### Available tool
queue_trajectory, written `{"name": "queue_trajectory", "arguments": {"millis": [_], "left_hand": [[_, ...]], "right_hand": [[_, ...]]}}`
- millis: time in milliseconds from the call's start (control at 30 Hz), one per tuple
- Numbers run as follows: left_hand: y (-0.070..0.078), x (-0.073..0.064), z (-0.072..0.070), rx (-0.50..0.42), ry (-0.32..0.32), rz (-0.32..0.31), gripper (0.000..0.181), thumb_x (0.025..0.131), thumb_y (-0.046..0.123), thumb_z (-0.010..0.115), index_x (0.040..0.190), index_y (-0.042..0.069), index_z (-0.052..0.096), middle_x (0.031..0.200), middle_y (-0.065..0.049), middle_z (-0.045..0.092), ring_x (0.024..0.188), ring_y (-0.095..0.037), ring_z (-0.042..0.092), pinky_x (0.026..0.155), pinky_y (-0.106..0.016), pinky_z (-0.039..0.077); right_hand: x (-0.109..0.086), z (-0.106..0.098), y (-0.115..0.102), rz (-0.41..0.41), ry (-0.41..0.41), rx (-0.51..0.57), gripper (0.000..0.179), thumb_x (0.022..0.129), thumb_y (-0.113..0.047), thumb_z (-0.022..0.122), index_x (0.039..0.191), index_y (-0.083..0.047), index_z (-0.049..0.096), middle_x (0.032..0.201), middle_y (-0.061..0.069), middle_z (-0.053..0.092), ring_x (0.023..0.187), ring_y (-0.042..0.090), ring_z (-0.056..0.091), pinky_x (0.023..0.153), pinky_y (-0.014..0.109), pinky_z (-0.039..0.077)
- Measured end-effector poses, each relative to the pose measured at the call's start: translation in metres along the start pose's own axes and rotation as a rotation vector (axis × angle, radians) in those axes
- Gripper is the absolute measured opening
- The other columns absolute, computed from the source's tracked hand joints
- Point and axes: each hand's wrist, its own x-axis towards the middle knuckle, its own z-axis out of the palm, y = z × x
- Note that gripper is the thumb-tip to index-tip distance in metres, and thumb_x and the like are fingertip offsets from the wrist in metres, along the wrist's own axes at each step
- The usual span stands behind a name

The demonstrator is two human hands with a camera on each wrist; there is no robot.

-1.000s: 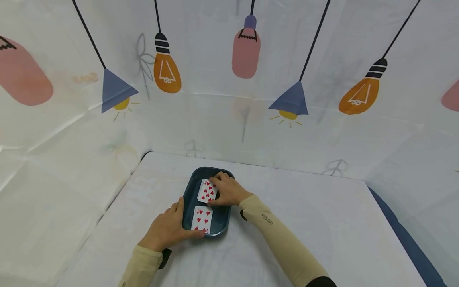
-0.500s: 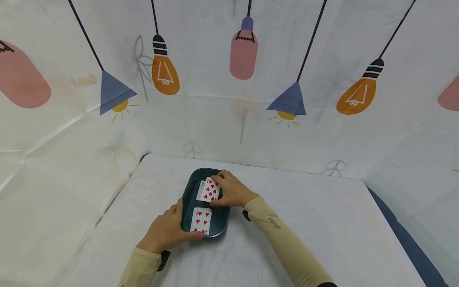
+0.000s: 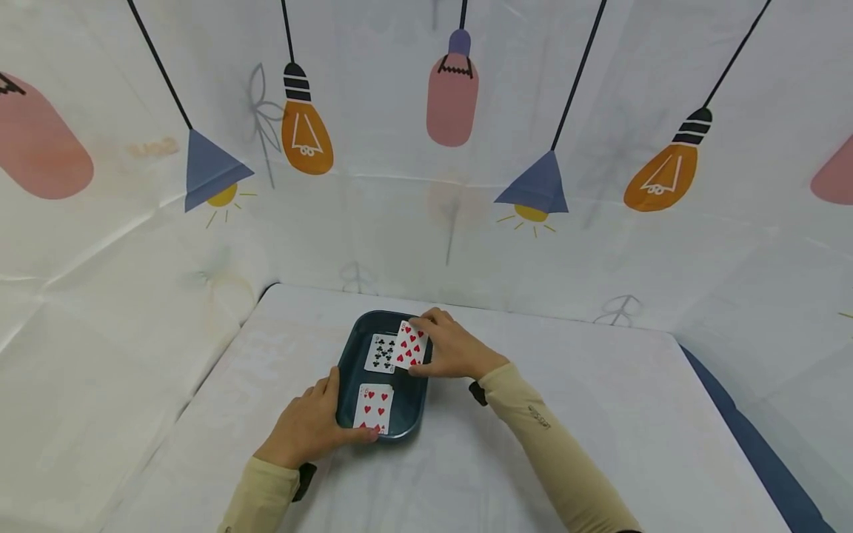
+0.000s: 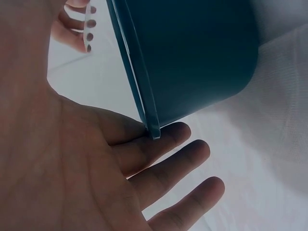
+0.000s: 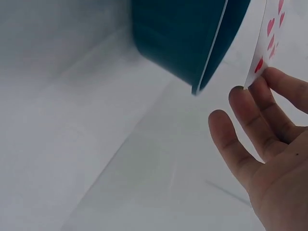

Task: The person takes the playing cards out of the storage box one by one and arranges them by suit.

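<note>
A dark teal tray (image 3: 403, 414) stands on the white-covered table. My right hand (image 3: 460, 346) pinches a hearts playing card (image 3: 409, 346) between thumb and fingers at the tray's right rim; the right wrist view shows this card tilted, above the rim. A clubs playing card (image 3: 379, 354) lies face up in the tray's far half, partly covered by the held card. In the near half lies another hearts playing card (image 3: 375, 406). My left hand (image 3: 309, 426) rests against the tray's near left corner, thumb along the front rim, the other fingers fairly straight (image 4: 168, 173) beside the wall.
The white table surface (image 3: 566, 414) extends to the right of the tray. Behind it hangs a white sheet (image 3: 400, 222) with printed lamps and bulbs. A blue edge (image 3: 740, 422) shows at the table's right side.
My right hand has lifted the hearts card and moved right with it, uncovering the clubs card beneath. The left hand and the tray stay nearly still.
</note>
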Motion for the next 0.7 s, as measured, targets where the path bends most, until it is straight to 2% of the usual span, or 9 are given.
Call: {"name": "queue_trajectory", "arguments": {"millis": [267, 467, 700], "left_hand": [[0.002, -0.002, -0.003, -0.011, -0.004, -0.014, 0.141, 0.061, 0.083, 0.076, 0.154, -0.012, 0.027, 0.143, -0.030, 0.049, 0.119, -0.045, 0.055, 0.101, -0.059, 0.045], [0.003, -0.003, -0.004, -0.009, 0.011, 0.004, 0.142, 0.061, 0.085, 0.074, 0.153, -0.012, 0.028, 0.143, -0.030, 0.050, 0.119, -0.045, 0.056, 0.100, -0.060, 0.045], [0.001, -0.002, -0.001, -0.007, 0.014, 0.010, 0.141, 0.062, 0.084, 0.075, 0.153, -0.012, 0.027, 0.143, -0.030, 0.049, 0.121, -0.045, 0.054, 0.101, -0.061, 0.043]], "right_hand": [[-0.013, -0.007, 0.016, 0.041, 0.012, 0.003, 0.086, 0.078, -0.048, 0.085, 0.149, -0.013, 0.050, 0.139, 0.007, 0.046, 0.127, 0.023, 0.045, 0.106, 0.041, 0.045], [-0.026, -0.012, 0.030, 0.045, 0.031, -0.022, 0.087, 0.077, -0.047, 0.087, 0.149, -0.014, 0.051, 0.138, 0.006, 0.047, 0.125, 0.022, 0.046, 0.105, 0.040, 0.046], [-0.038, -0.011, 0.048, 0.056, 0.003, -0.061, 0.084, 0.078, -0.044, 0.086, 0.148, -0.011, 0.051, 0.136, 0.008, 0.048, 0.123, 0.023, 0.047, 0.103, 0.040, 0.046]]}}
